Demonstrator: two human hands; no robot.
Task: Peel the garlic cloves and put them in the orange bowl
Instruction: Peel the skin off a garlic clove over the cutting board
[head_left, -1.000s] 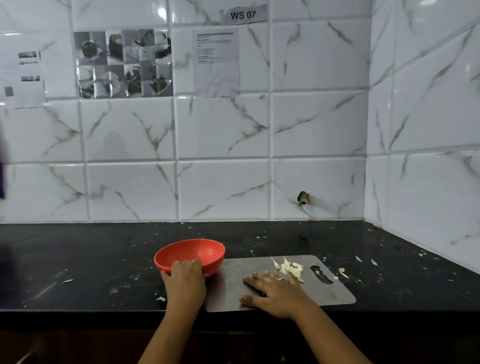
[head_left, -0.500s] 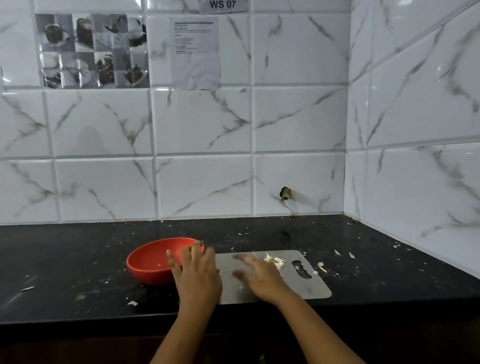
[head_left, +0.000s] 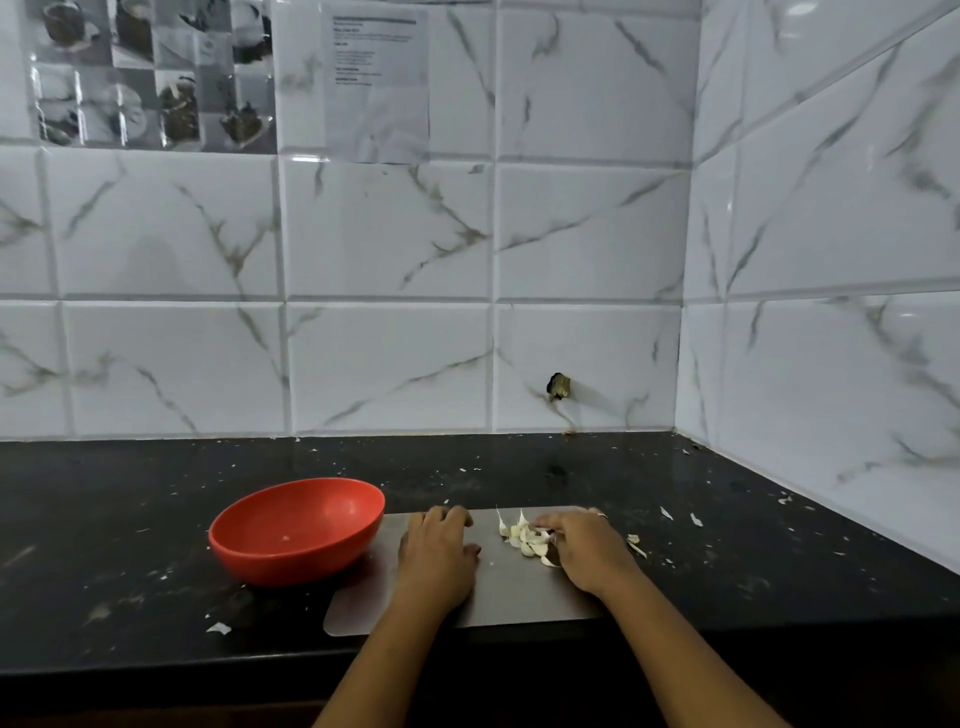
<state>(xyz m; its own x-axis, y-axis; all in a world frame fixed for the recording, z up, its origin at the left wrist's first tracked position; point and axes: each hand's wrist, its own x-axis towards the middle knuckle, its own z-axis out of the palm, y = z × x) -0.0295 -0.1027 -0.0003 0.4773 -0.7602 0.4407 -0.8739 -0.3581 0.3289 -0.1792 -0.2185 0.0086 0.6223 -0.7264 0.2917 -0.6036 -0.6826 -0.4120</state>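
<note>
Head view: garlic cloves (head_left: 524, 538) heaped on cutting board (head_left: 498, 597), right of orange bowl (head_left: 291, 564) and apart from it. Left hand (head_left: 436, 551) palm down on board, fingers loosely bent, grasping nothing. Right hand (head_left: 587, 551) at the heap, fingertips among cloves; grip hidden, cannot tell. Probably light, firm, slick once bared, skins papery and brittle; best pinched across the plump middle, skin picked from the pointed end. One bowl, one board, two hands; cloves too bunched to count.

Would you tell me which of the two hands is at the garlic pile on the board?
The right hand, at the garlic pile; the left hand rests on bare board nearer the orange bowl.
</note>
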